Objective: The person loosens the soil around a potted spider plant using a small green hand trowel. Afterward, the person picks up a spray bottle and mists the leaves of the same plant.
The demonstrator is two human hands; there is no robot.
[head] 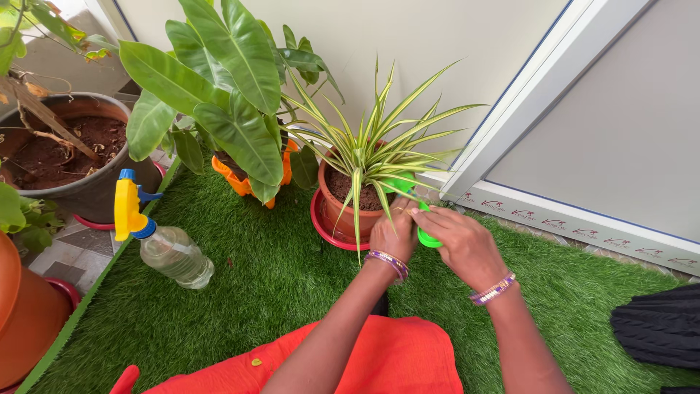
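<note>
We count two hands, left hand [394, 235] and right hand [461, 244], each with one beaded bracelet. One green tool [426, 235]. One spray bottle [162, 241]. Four pots in view: terracotta [343, 211], orange [237, 181], grey [87, 191], brown [25, 321].

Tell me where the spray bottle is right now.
The spray bottle lies on its side on the green turf at the left of the head view, beside the grey soil-filled pot and well left of both hands, untouched.
</note>
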